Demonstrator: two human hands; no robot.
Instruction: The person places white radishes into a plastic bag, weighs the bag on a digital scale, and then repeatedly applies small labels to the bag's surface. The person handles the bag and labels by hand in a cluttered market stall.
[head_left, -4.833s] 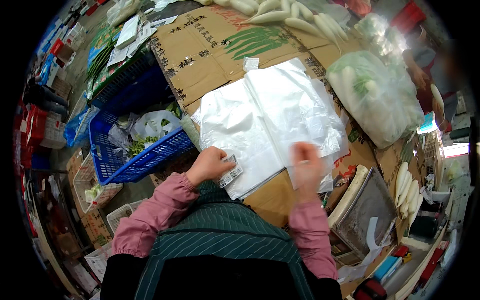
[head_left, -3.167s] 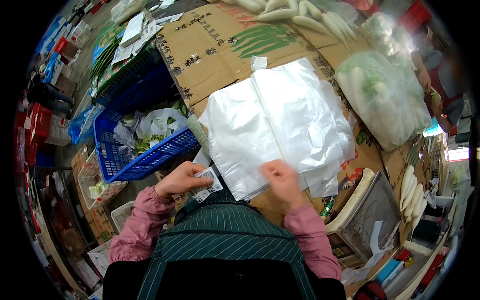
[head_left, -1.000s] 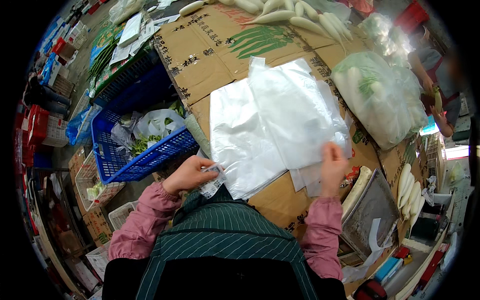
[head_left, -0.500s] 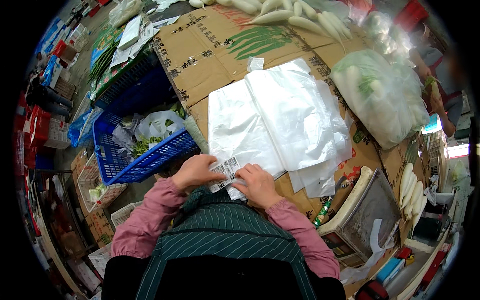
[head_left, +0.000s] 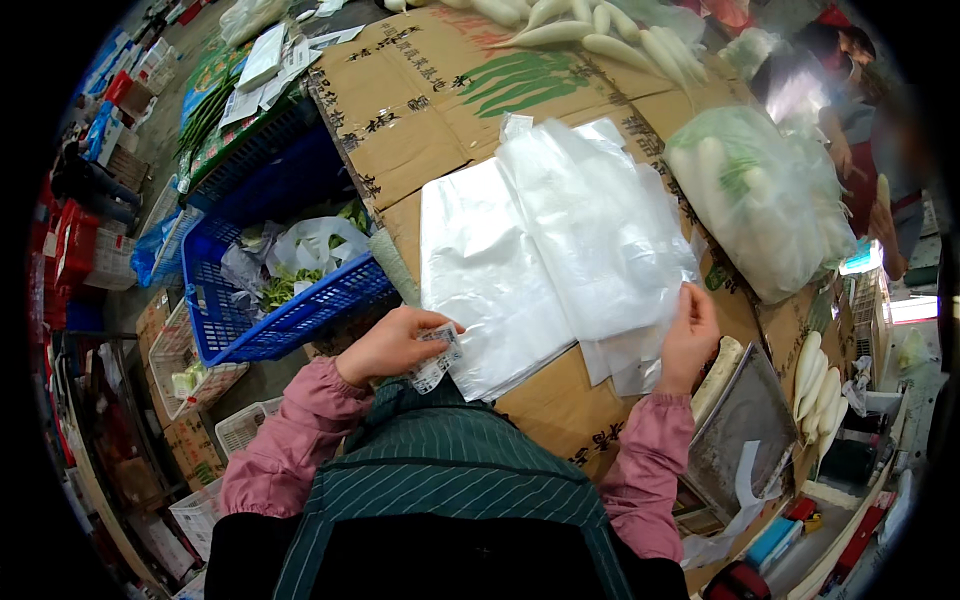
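Observation:
My left hand (head_left: 400, 345) is closed on a sheet of printed labels (head_left: 438, 362) at the near left edge of a stack of clear plastic bags (head_left: 480, 270). Over at the right side of the stack, my right hand (head_left: 690, 340) pinches the edge of the top plastic bag (head_left: 590, 230). That bag is partly lifted and skewed over the others. The stack lies on flattened cardboard (head_left: 420, 130) spread across the table.
Left of the table stands a blue crate (head_left: 290, 315) with bagged greens. White radishes (head_left: 590, 30) lie at the far edge, and a bag of radishes (head_left: 740, 190) sits on the right. A grimy scale-like box (head_left: 745, 440) is near right. Another person's hand (head_left: 885, 230) shows at far right.
My right hand has left the labels and moved right to the top bag, whose sheet has shifted up and bulges. My left hand keeps the labels, now tilted.

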